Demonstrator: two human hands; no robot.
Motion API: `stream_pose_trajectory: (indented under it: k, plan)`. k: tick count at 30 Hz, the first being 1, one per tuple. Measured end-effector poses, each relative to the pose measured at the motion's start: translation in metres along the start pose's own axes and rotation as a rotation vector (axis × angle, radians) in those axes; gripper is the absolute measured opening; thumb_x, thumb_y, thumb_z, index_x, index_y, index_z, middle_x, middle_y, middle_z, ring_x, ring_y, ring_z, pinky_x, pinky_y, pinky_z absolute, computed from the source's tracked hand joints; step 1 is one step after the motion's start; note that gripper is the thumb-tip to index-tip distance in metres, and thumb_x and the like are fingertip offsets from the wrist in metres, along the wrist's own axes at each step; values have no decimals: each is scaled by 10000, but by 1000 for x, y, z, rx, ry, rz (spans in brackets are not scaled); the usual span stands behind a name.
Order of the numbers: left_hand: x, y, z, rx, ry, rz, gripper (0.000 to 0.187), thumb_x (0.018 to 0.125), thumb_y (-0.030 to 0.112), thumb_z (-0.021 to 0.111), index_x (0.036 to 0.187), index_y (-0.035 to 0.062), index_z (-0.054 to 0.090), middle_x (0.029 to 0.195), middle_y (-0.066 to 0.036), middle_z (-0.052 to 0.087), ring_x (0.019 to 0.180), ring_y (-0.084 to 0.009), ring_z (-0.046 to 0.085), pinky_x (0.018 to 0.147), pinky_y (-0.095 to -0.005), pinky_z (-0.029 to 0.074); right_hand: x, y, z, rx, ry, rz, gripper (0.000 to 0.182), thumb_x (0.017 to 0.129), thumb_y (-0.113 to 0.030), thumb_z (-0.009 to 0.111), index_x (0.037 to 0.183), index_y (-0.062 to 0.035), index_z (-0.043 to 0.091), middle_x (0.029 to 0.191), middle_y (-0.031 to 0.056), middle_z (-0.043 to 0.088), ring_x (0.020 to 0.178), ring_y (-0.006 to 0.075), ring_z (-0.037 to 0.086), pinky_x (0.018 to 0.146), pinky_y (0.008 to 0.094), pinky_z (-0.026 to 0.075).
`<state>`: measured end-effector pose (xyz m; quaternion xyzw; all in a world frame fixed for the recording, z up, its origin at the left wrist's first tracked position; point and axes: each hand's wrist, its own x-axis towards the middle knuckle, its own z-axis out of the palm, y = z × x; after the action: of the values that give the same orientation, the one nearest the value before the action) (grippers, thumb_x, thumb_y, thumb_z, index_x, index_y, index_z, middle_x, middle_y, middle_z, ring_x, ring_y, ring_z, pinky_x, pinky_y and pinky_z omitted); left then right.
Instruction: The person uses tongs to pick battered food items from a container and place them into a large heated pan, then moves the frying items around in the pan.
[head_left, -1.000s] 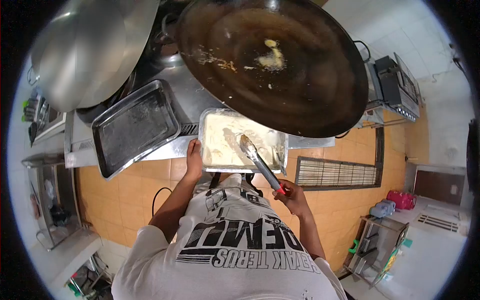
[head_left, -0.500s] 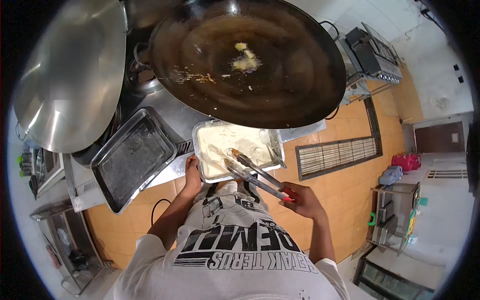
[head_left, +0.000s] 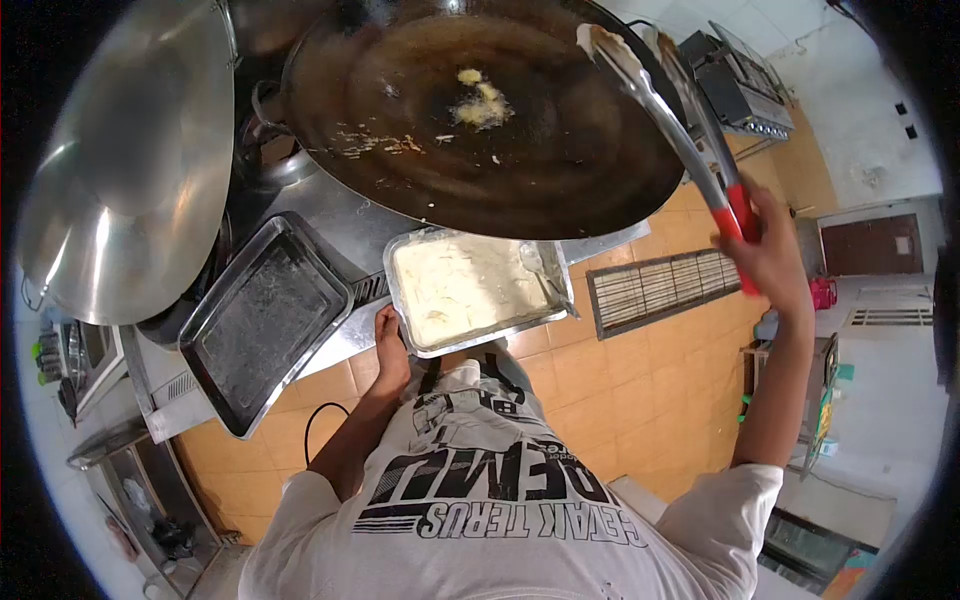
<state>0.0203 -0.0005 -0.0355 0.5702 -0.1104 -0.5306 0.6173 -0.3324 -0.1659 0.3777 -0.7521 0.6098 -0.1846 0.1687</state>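
My left hand (head_left: 391, 345) grips the left edge of a metal tray (head_left: 432, 350) filled with pale batter (head_left: 465, 285). A utensil (head_left: 548, 280) rests in the batter at the tray's right side. My right hand (head_left: 770, 255) is closed round the red handles of metal tongs (head_left: 690, 150), raised at the right of the large dark wok (head_left: 400, 180). The tongs' arms are spread, with pale batter on one tip over the wok's right rim. Small yellow pieces (head_left: 482, 105) bubble in the wok's middle.
A dark rectangular pan (head_left: 265, 320) lies left of the batter tray. Beyond it is a large shiny metal wok (head_left: 130, 180). An oven-like appliance (head_left: 740, 85) stands at the upper right, and a floor grate (head_left: 660, 290) lies on the orange tiles.
My right hand has lifted the tongs out of the batter, up and to the right, and their arms now point over the wok's right side. My left hand stays at the tray.
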Motion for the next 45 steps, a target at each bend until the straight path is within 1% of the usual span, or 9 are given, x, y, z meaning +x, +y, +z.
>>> stream_pose_trajectory:
  k: [8,14,17,23,26,29,32,44,45]
  plan:
    - [2,-4,-2,-61,59,33,231,953,151,388,1105,25,507,1066,-45,543,1004,-146,492,930,-289,359,123,24,14,-593,277,-495,522,680,-209,741,1164,-91,589,1142,108,601,882,323,627,762,400,503]
    - [-11,7,21,-84,224,37,201,958,168,405,1068,46,521,1033,-40,554,981,-146,509,896,-287,391,213,26,65,-677,37,-304,506,666,-354,743,1080,-81,642,959,146,659,905,352,620,767,420,505]
    - [-12,6,24,-160,229,68,192,962,181,423,1064,54,524,1029,-36,554,967,-144,512,892,-285,394,251,8,86,-637,-108,-257,532,672,-522,719,978,-90,672,837,162,669,788,345,656,728,420,532]
    - [-19,11,37,-145,323,96,199,969,218,442,1067,66,523,1014,-24,550,951,-134,508,877,-274,400,314,-1,111,-137,-443,-53,407,702,-376,717,844,2,665,756,108,651,563,185,624,527,329,511]
    - [-23,18,44,-179,317,113,195,972,219,442,1070,70,521,1007,-17,548,939,-125,507,859,-261,404,350,21,132,-98,-541,-140,360,719,-331,719,849,-2,652,729,84,637,531,164,591,455,306,476]
    - [-23,16,43,-202,320,112,189,972,213,446,1070,71,521,1000,-9,547,922,-114,506,844,-253,407,337,17,137,141,-468,12,301,727,-274,706,893,-31,642,715,62,626,519,153,575,429,275,452]
    - [-23,17,44,-231,323,105,181,970,206,451,1071,74,522,991,-4,546,907,-106,505,836,-251,411,343,14,138,83,-628,94,307,730,-259,691,934,-38,630,715,66,624,515,142,572,415,267,441]
    - [-21,17,44,-204,321,97,181,980,169,395,1077,68,509,1045,-24,535,966,-130,497,895,-275,394,348,19,154,35,-578,36,303,736,-290,688,832,-6,639,662,71,627,477,127,568,381,259,424]
    - [-21,17,44,-206,325,90,179,980,168,395,1076,68,509,1043,-24,534,967,-130,497,895,-274,393,354,23,158,15,-579,69,305,755,-310,685,917,-57,630,664,62,627,468,128,562,379,253,434]
